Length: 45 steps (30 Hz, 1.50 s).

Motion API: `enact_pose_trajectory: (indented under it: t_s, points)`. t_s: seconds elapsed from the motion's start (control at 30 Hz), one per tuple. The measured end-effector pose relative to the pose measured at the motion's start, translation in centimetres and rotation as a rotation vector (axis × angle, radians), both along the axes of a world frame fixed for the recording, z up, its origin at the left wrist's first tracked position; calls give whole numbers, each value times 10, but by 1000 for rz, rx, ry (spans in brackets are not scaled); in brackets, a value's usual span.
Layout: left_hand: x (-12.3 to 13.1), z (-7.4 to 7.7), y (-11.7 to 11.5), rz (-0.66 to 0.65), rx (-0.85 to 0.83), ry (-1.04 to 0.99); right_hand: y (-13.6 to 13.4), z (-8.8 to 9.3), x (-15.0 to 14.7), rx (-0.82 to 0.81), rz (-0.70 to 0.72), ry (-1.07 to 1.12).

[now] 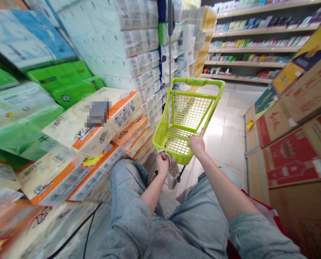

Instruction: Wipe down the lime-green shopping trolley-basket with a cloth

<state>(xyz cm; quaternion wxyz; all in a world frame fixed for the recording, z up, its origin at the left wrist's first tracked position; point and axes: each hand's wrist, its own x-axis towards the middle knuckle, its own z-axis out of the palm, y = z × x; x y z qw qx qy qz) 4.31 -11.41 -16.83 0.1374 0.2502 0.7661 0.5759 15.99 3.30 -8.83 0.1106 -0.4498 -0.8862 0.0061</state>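
Note:
A lime-green shopping cart with a mesh basket stands before my knees, its basket bare inside. My left hand is closed on a crumpled, patterned pale cloth at the basket's near left corner, and part of the cloth hangs below the rim. At the right side of the basket, my right hand grips the rim. Its thumb reaches over the inside and one finger lies along the edge; the other fingers are hidden.
Stacked tissue packs rise at the left. A pixelated dark object lies on a cream and orange pack. Cardboard cartons line the right side. Stocked shelves stand at the back, beyond a tiled floor.

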Motion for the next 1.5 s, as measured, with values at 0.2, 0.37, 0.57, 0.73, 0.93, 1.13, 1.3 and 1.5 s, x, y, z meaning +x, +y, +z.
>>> enact_pose_trajectory:
  t_s: [0.2, 0.37, 0.57, 0.73, 0.93, 1.13, 1.3, 1.5]
  points:
    - [-9, 10, 5, 39, -87, -23, -24, -4, -9, 137, 21, -26]
    - [-14, 13, 4, 45, -136, 43, -49, -4, -21, 82, 131, -72]
    - [-8, 7, -4, 112, -86, 100, -58, 0, -29, -46, 120, -124]
    - [13, -5, -9, 97, 100, 5, -61, 3, -33, -51, 123, -150]
    - [9, -5, 6, 110, 40, -75, -66, 8, -35, -78, 258, -220]
    - [-14, -3, -1, 43, -5, -37, -69, 10, -36, -54, 295, -237]
    - [-22, -8, -16, 50, -63, -20, -69, 10, -36, -68, 286, -220]
    - [-37, -7, -9, 162, -32, -37, -70, 10, -35, -66, 295, -244]
